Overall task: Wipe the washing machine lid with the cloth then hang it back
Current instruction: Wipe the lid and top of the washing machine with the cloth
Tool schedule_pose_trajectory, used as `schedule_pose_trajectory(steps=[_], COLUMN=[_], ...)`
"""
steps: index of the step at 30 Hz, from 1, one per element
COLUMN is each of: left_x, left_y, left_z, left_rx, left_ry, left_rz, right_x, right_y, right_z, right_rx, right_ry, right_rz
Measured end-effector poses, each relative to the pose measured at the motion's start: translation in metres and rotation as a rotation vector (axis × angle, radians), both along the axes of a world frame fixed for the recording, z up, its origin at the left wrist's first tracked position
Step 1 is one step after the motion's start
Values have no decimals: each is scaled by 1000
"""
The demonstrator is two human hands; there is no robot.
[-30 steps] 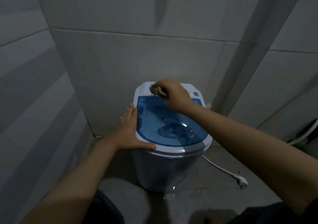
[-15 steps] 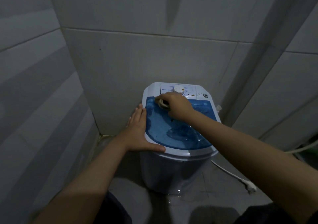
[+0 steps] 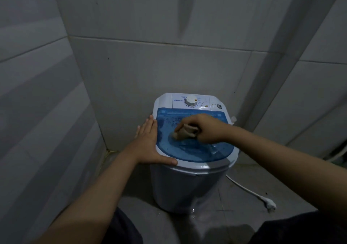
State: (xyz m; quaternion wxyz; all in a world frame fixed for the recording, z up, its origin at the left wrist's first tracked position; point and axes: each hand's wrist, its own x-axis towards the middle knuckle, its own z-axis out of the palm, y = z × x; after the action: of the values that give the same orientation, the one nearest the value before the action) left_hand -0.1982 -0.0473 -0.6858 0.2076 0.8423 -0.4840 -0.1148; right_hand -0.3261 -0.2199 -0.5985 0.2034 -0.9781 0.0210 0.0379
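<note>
A small white washing machine [image 3: 187, 185] stands in a tiled corner, topped by a translucent blue lid [image 3: 189, 151] with water drops on it. My right hand [image 3: 204, 129] is closed around a bunched beige cloth [image 3: 183, 134] and presses it onto the middle of the lid. My left hand [image 3: 150, 144] lies flat with fingers spread against the machine's left rim, thumb along the front edge. A white control panel with a round dial [image 3: 191, 100] sits behind the lid.
Grey tiled walls close in at the left, back and right. A white power cord with its plug [image 3: 268, 203] lies loose on the wet floor to the right. A hose [image 3: 338, 154] shows at the far right edge.
My right hand has dragged the cloth from the lid's back edge near the dial toward its middle. The left hand stays on the rim. The view has shifted, so the dial shows.
</note>
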Motion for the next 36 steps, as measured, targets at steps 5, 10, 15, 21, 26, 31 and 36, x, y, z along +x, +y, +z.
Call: schedule_pose_trajectory(steps=[5,10,15,21,26,31,36], left_x=[-2,0,0,1,1,2,3], left_y=[-1,-3,-4,-4,-5,-6,-7], left_z=[7,7,5,6,6,3,2], left_rx=[38,48,39,46,38,23,24], left_ry=[-27,-7,-7,0,5,-8,-9], left_rz=[-52,-72,-67,-67,-71,-63,-68], right_x=[29,62,73,54,58,79,71], right_y=[-32,-60,-70,-71,-96,-104,-107], right_z=[18,17,-8,-3,20,-4,-17], right_rx=[23,-7,-31,-91,-90,-189,-211], right_ry=[-274,-412,-266,-200,-116,-170,-205], right_rz=[-270,-471,-443,-350,-366,-491,-443])
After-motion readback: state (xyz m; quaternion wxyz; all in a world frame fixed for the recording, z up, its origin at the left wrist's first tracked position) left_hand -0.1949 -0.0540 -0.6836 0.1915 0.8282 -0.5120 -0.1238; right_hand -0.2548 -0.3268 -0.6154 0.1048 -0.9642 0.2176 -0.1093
